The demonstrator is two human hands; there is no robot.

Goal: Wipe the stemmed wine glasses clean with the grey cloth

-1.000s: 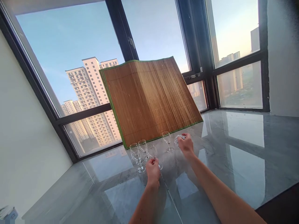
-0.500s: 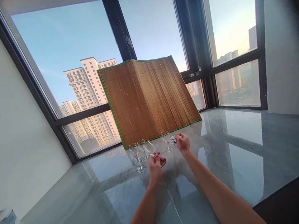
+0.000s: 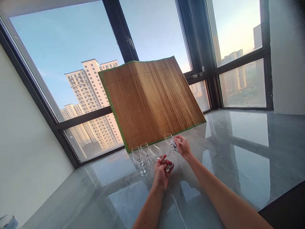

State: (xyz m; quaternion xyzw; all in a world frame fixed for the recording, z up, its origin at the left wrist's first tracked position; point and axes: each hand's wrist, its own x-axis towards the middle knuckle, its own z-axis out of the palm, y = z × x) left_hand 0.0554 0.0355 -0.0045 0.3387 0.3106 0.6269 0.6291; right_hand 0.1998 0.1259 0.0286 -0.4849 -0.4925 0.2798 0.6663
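Observation:
My left hand (image 3: 163, 171) is closed round the stem of a wine glass (image 3: 156, 150), which it holds tilted, the bowl leaning left and the foot toward the right. In my right hand (image 3: 183, 147) is a bunched, whitish cloth (image 3: 173, 144), pinched in the fingers. Just left of that hand, an upright wine glass (image 3: 168, 139) stands on the glossy grey surface, partly hidden by the cloth. To the left of my left hand stand more clear stemmed glasses, among them a front glass (image 3: 143, 172) and a back glass (image 3: 149, 160).
A brown bamboo mat (image 3: 152, 101) with green edging leans against the window behind the glasses. Dark window frames (image 3: 212, 95) border the grey tiled surface (image 3: 114, 203). A whitish object (image 3: 8, 221) shows at the lower left corner.
My left hand has moved slightly right and turned, so the held glass tips further and its foot shows more. My right hand has shifted left with the cloth, toward the standing glass.

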